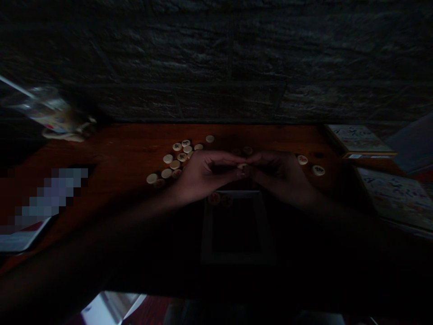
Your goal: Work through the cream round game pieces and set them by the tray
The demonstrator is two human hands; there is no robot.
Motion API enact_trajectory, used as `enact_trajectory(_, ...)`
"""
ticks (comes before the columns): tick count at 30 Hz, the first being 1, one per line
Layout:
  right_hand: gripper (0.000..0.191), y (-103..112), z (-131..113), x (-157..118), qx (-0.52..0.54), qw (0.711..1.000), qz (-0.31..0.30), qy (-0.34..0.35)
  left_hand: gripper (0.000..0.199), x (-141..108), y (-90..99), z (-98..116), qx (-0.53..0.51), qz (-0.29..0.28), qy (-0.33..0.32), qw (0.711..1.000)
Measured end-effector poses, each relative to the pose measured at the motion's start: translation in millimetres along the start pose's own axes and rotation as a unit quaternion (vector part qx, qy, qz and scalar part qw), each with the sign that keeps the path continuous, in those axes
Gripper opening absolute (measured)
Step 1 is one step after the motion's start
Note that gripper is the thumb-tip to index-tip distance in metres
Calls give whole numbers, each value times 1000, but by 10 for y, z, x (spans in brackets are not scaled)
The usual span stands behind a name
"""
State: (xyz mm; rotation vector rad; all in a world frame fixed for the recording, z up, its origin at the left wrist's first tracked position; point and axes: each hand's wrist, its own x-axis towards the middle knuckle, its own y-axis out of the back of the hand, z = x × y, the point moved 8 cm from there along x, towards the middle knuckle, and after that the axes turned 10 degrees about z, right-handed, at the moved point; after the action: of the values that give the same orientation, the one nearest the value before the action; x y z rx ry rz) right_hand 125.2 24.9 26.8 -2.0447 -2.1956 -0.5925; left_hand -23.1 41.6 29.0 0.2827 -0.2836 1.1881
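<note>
My left hand [203, 176] and my right hand [280, 174] meet over the far edge of an open box [207, 239], thumbs and forefingers pinched together. Between the fingertips is a small round Chinese chess piece [242, 166], mostly covered by the fingers. Two chess pieces [214, 198] lie at the box's far left corner, dim in shadow. Beside and beyond my left hand, several pale chess pieces [175, 164] are scattered, some with characters showing. To the right of my right hand lie two more pieces [318, 170].
A dark brick wall [209, 58] rises behind the wooden table [128, 140]. At the left stand a clear cup with a straw [54, 110] and a phone-like device [27, 239], partly blurred out. Two flat, patterned boxes [358, 137] lie at the right. The light is very dim.
</note>
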Motion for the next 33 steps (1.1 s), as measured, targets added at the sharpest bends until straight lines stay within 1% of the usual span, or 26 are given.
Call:
enact_trajectory(4, 28, 2, -25, -3, -12, 1000, -5, 8, 20, -2, 7, 5, 6, 2, 15, 1000)
enact_trajectory(8, 25, -7, 0, -10, -2, 1000, -5, -2, 20, 2, 20, -16, 15, 7, 23, 1000)
enact_trajectory(11, 25, -8, 42, -12, 0, 1000, -3, -11, 22, 3, 5, -16, 14, -5, 12, 1000)
enact_trajectory(14, 26, 14, 76, -9, -2, 1000, 13, -13, 26, -6, -10, -14, 15, -16, 1, 1000)
enact_trajectory(17, 28, 28, 100, -7, 5, 1000, 24, -19, 30, -19, -27, -28, 4, -27, 4, 1000)
enact_trajectory(20, 30, 26, 126, -3, 16, 999, 26, -31, 31, -21, -35, -46, -3, -34, 5, 999)
enact_trajectory(23, 31, 26, 140, 5, 43, 998, 26, -35, 32, -10, -28, -45, -11, -34, -11, 999)
enact_trajectory(26, 31, 23, 139, 14, 65, 997, 19, -35, 34, 0, -22, -35, -11, -33, -23, 999)
enact_trajectory(29, 29, 4, 120, 19, 72, 997, 2, -37, 33, 8, 2, -20, 6, -18, -25, 1000)
enact_trajectory(33, 28, -19, 97, 14, 81, 995, -16, -52, 31, 6, 17, -34, 12, -3, 5, 1000)
